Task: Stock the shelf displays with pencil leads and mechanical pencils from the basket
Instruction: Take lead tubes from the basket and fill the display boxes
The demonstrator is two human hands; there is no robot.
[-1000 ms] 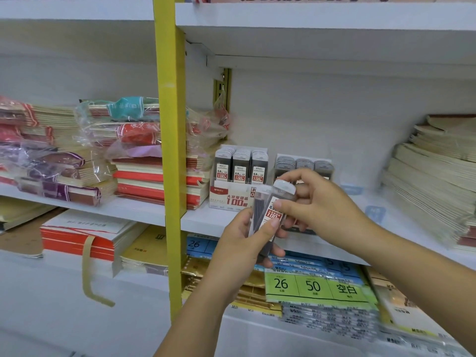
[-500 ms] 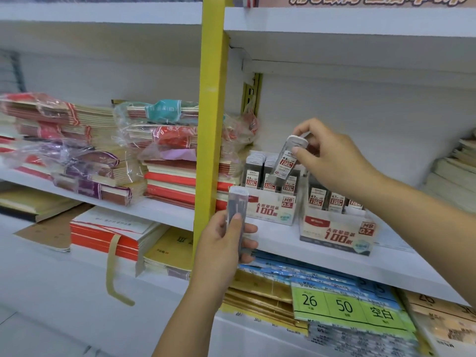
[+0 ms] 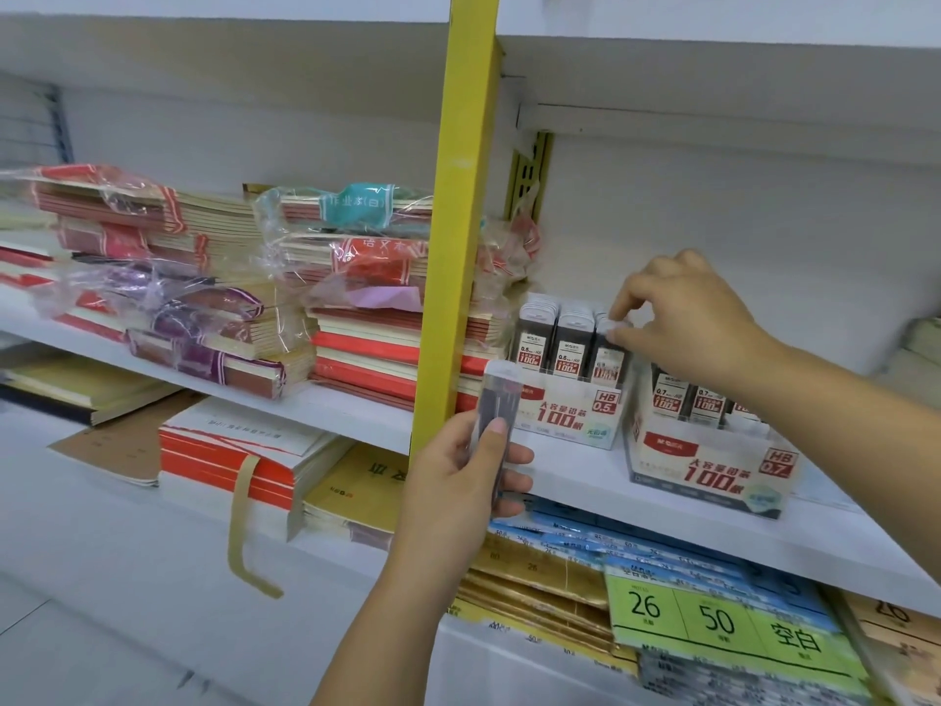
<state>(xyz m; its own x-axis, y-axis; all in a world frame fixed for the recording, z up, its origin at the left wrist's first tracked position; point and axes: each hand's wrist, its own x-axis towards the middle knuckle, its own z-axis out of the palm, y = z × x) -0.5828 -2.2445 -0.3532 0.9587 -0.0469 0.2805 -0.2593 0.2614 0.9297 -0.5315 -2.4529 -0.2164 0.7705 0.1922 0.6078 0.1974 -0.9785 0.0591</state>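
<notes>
The left hand (image 3: 458,476) gripped a clear plastic lead case (image 3: 501,394) upright, thumb laid across its front, just in front of the white cardboard 0.5 display box (image 3: 560,415). There the right hand (image 3: 687,318) pinched the white cap of a dark lead case (image 3: 606,356) in the box's rightmost column (seating it, by the look). Next, that pinch would have to let go and fetch the waiting case.

Person's arms, both bare.
L hand (image 3: 458,466) & R hand (image 3: 682,318): bare fingers, wrists, forearms to frame edge; L thumbnail short, plain.
</notes>
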